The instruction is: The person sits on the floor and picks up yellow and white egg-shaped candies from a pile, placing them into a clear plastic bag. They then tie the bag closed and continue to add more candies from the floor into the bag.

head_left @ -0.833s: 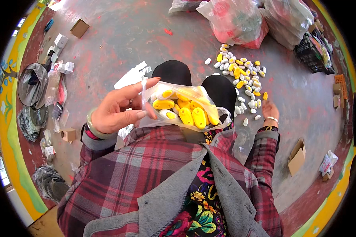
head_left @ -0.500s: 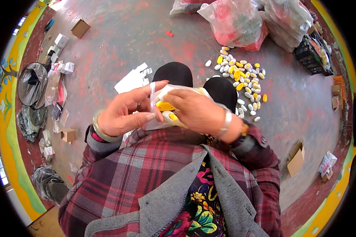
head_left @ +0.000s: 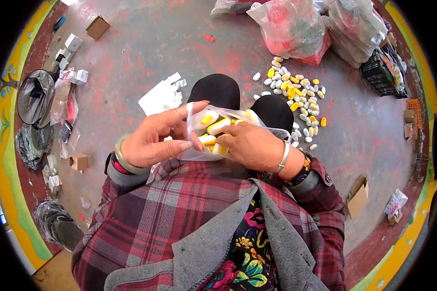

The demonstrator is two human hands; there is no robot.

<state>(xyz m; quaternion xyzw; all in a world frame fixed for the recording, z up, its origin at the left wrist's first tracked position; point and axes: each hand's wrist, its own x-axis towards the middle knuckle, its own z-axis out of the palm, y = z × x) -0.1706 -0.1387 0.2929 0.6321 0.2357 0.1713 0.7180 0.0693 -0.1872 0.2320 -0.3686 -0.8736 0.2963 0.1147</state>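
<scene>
A clear plastic bag (head_left: pixel 195 154) lies over my lap with several glossy yellow-and-white oval pieces (head_left: pixel 219 127) in it. Near its whitish edge strip, my left hand (head_left: pixel 155 136) pinches the bag between thumb and fingers. My right hand (head_left: pixel 252 145) is at the bag's other side, its bent fingers close together on the oval pieces. Its fingertips are partly hidden among them. Whether those fingers are inside the bag or press from outside, I cannot tell. Beyond my right knee, a loose pile of similar oval pieces (head_left: pixel 303 94) is spread on the floor.
White paper-like strips (head_left: pixel 162 94) lie left of my knees. Large filled plastic bags (head_left: pixel 291 29) and a black crate (head_left: pixel 381 72) stand at the far right. Small boxes (head_left: pixel 77 76) and dark plastic bundles (head_left: pixel 34 145) line the left wall. An open carton (head_left: pixel 358 196) sits at the right.
My right hand has drawn back to the right and lower, uncovering more oval pieces in the bag. My left hand keeps its hold on the bag's edge.
</scene>
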